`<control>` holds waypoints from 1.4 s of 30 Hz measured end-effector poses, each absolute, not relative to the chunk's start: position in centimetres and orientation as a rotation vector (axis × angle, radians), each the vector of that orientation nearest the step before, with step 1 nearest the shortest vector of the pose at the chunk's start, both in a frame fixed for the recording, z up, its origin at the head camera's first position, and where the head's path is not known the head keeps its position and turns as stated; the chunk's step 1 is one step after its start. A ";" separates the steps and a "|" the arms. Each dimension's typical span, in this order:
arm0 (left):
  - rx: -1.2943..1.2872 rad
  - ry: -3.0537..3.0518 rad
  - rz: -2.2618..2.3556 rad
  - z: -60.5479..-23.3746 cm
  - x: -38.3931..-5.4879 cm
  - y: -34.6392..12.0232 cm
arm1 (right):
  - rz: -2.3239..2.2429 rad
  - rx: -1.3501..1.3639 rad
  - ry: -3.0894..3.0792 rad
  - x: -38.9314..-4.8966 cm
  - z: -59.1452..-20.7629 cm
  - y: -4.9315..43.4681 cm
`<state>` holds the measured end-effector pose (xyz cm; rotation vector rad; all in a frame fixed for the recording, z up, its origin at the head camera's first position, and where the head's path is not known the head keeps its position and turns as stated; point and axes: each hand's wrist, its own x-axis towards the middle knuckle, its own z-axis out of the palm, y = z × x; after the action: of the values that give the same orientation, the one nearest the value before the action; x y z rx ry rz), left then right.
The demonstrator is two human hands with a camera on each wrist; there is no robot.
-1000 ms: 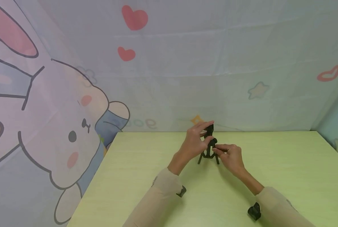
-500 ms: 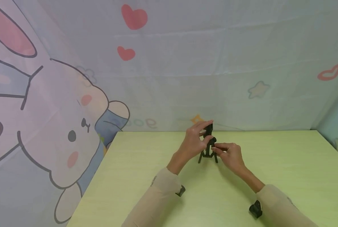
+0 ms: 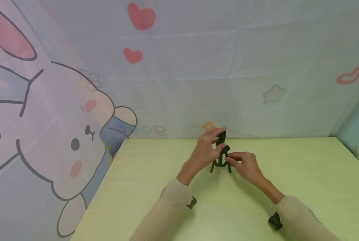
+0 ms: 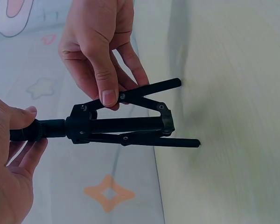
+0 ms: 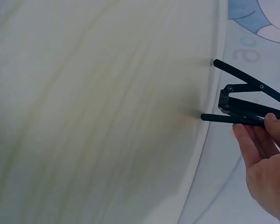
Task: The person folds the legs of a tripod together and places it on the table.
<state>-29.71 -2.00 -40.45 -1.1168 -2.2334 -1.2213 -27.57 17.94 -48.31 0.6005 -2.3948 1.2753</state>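
Hd: fwd+dn, far | L/R wr: close, rolled | shared: tripod [image 4: 126, 124]

On the pale, cartoon-printed fabric backdrop [image 3: 191, 80] we see faint rounded letters [image 3: 159, 130], "o" among them, but we cannot read the word; the dark marking [image 3: 163, 191] on the beige left sleeve [image 3: 167, 209] is too small.

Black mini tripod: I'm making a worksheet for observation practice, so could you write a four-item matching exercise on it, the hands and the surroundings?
Column 1
1. left hand
2. right hand
3. tabletop
4. four-pointed star print

Column 2
A. pinches a tripod leg
B. orange, on the backdrop
C. pale yellow-green in the head view
D. holds the mini tripod near its top

Right pairs: 1-D, 2-A, 3-C, 4-B
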 end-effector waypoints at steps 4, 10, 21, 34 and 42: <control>-1.113 -2.232 -1.228 -40.4 -29.8 -2.0 | 1.243 0.599 -2.388 -27.5 -48.0 17.7; -1.104 -2.248 -1.217 -40.4 -29.8 -2.0 | 1.295 0.569 -2.376 -27.3 -47.8 17.3; -1.119 -2.212 -1.244 -40.4 -29.6 -2.3 | 1.383 0.512 -2.345 -27.2 -48.1 16.9; -1.120 -2.229 -1.225 -40.3 -29.5 -2.5 | 1.374 0.574 -2.417 -27.6 -48.2 17.3; -1.130 -2.215 -1.223 -40.5 -29.6 -2.4 | 1.307 0.577 -2.540 -27.1 -48.2 18.1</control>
<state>-29.61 -2.37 -40.46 -1.1304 -2.2153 -1.2228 -27.06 18.13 -48.22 0.5769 -2.5397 1.3066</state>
